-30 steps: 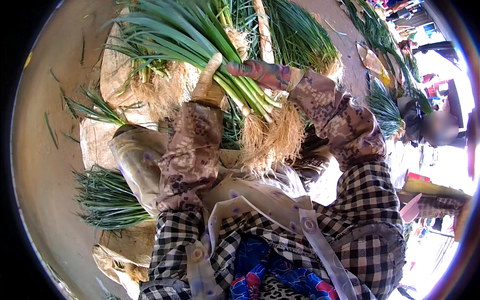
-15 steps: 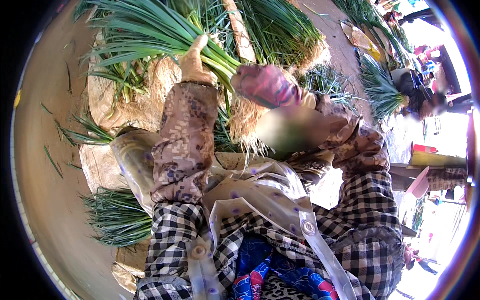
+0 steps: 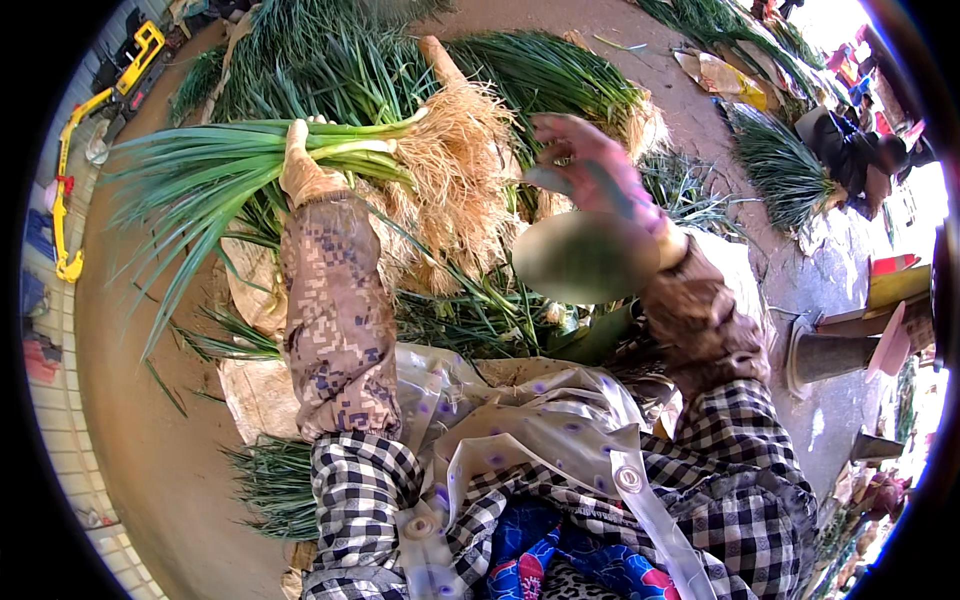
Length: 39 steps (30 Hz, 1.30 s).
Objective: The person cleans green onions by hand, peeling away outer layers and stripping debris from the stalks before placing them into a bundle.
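Observation:
My left hand (image 3: 308,168), in a yellowish glove, is closed round a bunch of green onions (image 3: 225,160). Their long green leaves fan out to the left, and the pale shafts and root tangle point right. Apart from the bunch, to the right of its roots, my right hand (image 3: 598,170) is raised in a pinkish patterned glove. Its fingers are spread, with nothing seen in them. Below it a blurred oval patch hides part of the view. More green onions (image 3: 455,315) lie loose in front of my apron.
Large heaps of green onions (image 3: 340,60) lie beyond my hands, with another bundle (image 3: 545,70) beside them. One more pile (image 3: 270,485) is at the lower left. A yellow metal frame (image 3: 68,190) stands far left. At right are a dark cone-shaped stand (image 3: 835,358) and a crouching person (image 3: 865,155).
The onion bunch has moved left in my left hand, its roots now lying rightward over the heap. My right hand has come off the bunch and opened. The view has shifted, bringing in the yellow frame.

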Motion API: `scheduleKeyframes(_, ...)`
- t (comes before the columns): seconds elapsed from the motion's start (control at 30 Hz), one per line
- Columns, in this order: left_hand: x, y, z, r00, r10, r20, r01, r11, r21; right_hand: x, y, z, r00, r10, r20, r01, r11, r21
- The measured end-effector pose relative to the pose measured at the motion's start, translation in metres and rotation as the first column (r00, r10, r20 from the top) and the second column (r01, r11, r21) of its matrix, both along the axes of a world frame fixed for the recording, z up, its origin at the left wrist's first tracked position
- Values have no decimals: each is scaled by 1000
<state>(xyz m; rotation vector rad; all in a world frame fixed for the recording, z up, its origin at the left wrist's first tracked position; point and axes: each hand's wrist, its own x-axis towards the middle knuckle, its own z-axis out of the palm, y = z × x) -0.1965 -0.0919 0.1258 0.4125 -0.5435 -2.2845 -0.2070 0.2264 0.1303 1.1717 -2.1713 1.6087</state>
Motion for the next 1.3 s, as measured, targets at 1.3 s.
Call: scheduleKeyframes(1.3, -12, -340, -112, 361, -882, 302, 886, 426, 183, 102, 72, 4, 661, 588, 466, -711, 689, 138)
